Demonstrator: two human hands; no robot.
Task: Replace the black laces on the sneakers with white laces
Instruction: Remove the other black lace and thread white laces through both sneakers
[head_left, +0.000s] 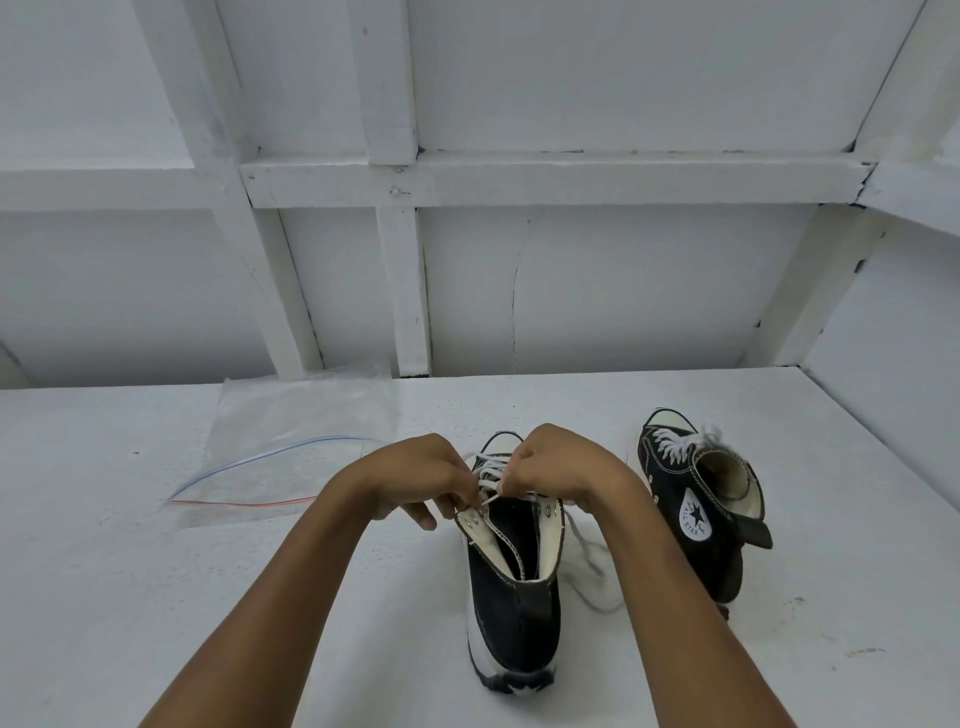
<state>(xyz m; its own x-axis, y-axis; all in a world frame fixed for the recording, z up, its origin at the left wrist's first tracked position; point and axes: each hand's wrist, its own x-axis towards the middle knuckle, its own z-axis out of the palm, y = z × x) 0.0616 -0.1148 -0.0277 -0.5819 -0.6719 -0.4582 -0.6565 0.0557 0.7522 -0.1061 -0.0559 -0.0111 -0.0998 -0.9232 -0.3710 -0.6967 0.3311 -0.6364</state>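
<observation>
Novice: Sneakers look half done. Where does the job stand?

Cobbler: The far sneaker (706, 499) already wears white. The near sneaker (511, 608) stands heel toward us on the table (156, 597), with the white lace (485, 470) crossed over its lower rows and the top eyelets (550, 512) bare. One loose end (592, 566) trails off on its right side.

Novice: And the hands?

Cobbler: The right hand (556, 467) has its fingers curled, pinching the lace just behind the tip (491, 500). The left hand (415, 480) pinches at the edge of the left flap, where that tip is aimed. Whether it also has the lace, I can't tell.

Novice: How would you do this pass well?

Cobbler: I'd hold the flap steady and a little open so the eyelet faces the tip, and feed it straight. Then I'd draw the slack through evenly, keep the lace flat, and match the other shoe's crossing. I'd also check that both ends come out level.

Novice: That plastic bag (291, 447)?

Cobbler: It lies flat, well to the left, out of the way.
</observation>
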